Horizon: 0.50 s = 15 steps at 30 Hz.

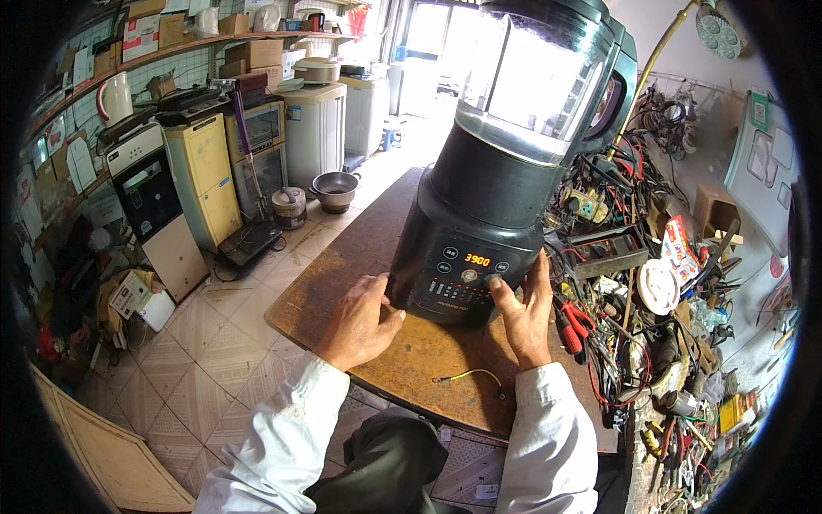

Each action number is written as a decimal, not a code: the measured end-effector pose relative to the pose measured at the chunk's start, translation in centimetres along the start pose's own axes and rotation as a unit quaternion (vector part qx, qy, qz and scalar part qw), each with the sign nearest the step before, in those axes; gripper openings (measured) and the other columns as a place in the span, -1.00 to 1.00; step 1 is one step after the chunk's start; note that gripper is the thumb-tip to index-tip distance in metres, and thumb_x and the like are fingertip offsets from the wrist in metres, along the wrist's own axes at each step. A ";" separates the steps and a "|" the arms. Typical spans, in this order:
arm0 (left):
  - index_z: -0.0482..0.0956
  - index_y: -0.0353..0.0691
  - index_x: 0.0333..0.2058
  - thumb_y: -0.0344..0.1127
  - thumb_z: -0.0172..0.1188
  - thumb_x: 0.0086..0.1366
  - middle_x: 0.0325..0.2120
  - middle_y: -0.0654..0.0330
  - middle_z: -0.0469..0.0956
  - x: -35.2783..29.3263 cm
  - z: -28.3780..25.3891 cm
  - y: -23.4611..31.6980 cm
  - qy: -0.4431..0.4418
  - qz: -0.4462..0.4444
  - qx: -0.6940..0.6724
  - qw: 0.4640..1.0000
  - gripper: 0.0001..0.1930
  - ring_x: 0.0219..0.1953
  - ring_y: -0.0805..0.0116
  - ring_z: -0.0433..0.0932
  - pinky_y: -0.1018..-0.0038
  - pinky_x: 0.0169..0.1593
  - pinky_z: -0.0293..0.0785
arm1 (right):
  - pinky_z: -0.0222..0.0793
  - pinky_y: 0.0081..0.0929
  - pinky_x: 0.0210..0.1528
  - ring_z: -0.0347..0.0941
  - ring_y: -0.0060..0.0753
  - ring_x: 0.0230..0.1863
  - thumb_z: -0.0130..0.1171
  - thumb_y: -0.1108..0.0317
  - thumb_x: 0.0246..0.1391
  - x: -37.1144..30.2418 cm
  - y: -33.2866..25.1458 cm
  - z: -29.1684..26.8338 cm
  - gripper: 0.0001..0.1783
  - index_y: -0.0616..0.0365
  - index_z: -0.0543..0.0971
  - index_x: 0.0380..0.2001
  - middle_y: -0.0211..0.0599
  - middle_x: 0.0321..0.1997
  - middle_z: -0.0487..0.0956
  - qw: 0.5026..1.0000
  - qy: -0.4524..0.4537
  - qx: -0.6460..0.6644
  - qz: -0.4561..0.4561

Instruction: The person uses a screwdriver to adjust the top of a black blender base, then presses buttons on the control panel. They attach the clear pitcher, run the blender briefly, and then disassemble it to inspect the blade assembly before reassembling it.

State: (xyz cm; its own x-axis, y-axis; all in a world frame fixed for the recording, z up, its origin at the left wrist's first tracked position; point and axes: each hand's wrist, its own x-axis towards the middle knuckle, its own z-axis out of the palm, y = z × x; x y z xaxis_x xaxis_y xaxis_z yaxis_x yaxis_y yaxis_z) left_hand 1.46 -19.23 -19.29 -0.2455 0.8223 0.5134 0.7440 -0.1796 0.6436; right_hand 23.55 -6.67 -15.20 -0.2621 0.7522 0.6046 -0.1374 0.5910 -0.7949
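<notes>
A tall black blender (488, 197) with a clear jug on top stands on a brown wooden workbench (360, 248). Its front control panel is lit with an orange display. My left hand (360, 321) rests against the lower left corner of the blender's base. My right hand (524, 313) lies against the lower right of the base, thumb on the panel's buttons. Both forearms wear white sleeves. A short yellow-green wire (469, 375) lies on the bench in front of my right wrist.
A heap of tools, cables and screwdrivers (634, 317) crowds the bench's right side. Left, on the tiled floor, stand water dispensers (158, 206), a yellow cabinet (205, 176), a washing machine (315, 128), pots (334, 190) and cardboard (103, 445). Shelves with boxes line the wall.
</notes>
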 end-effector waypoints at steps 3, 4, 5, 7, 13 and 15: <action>0.43 -0.43 0.12 -0.48 0.37 0.17 -0.15 -0.09 0.54 0.0 -0.2 0.2 -0.004 0.000 0.007 1.000 -0.46 -0.17 0.06 0.62 0.22 -0.08 0.56 | 0.30 -0.22 0.33 0.40 -0.20 0.27 0.45 0.20 0.03 0.1 0.2 -0.2 0.06 0.26 0.10 0.48 -0.06 0.34 0.40 1.000 -0.002 -0.010 -0.008; 0.43 -0.43 0.13 -0.48 0.37 0.17 -0.15 -0.09 0.54 0.0 -0.2 0.1 -0.002 -0.001 0.003 1.000 -0.46 -0.16 0.06 0.62 0.21 -0.08 0.56 | 0.30 -0.21 0.33 0.40 -0.20 0.27 0.45 0.21 0.03 0.1 0.2 -0.2 0.06 0.26 0.09 0.48 -0.06 0.34 0.40 1.000 -0.003 -0.017 -0.010; 0.43 -0.43 0.13 -0.48 0.37 0.17 -0.15 -0.09 0.54 0.0 -0.1 0.0 0.000 -0.001 -0.001 1.000 -0.46 -0.16 0.05 0.62 0.21 -0.08 0.56 | 0.30 -0.21 0.33 0.40 -0.20 0.27 0.46 0.21 0.02 0.1 0.1 -0.2 0.07 0.25 0.09 0.48 -0.06 0.34 0.40 1.000 -0.002 -0.015 -0.004; 0.43 -0.43 0.14 -0.48 0.38 0.17 -0.15 -0.08 0.54 -0.1 0.1 -0.1 0.006 0.004 -0.006 1.000 -0.45 -0.16 0.05 0.62 0.21 -0.08 0.55 | 0.30 -0.21 0.33 0.40 -0.19 0.27 0.46 0.20 0.02 -0.1 -0.3 0.0 0.07 0.25 0.08 0.48 -0.07 0.35 0.39 1.000 0.002 -0.012 0.007; 0.42 -0.43 0.17 -0.47 0.37 0.17 -0.16 -0.08 0.54 -0.1 -0.1 -0.1 0.007 0.019 -0.022 1.000 -0.42 -0.19 0.06 0.61 0.22 -0.09 0.54 | 0.32 -0.20 0.33 0.41 -0.16 0.27 0.47 0.20 0.02 -0.1 -0.3 0.0 0.08 0.24 0.08 0.48 -0.06 0.37 0.37 1.000 -0.002 -0.002 0.019; 0.42 -0.43 0.17 -0.47 0.36 0.17 -0.16 -0.08 0.54 0.0 0.1 -0.4 0.009 0.023 -0.020 0.999 -0.42 -0.19 0.07 0.61 0.22 -0.10 0.54 | 0.33 -0.20 0.33 0.41 -0.16 0.26 0.47 0.21 0.02 -0.2 -0.5 0.0 0.08 0.24 0.08 0.48 -0.06 0.36 0.37 1.000 0.001 -0.001 0.017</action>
State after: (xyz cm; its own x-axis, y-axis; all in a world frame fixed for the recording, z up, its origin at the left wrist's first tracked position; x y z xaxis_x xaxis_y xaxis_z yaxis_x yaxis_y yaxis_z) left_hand 1.22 -19.11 -19.68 -0.2222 0.8030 0.5530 0.7299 -0.2391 0.6404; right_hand 23.65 -7.10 -14.91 -0.2642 0.7731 0.5767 -0.1261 0.5651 -0.8153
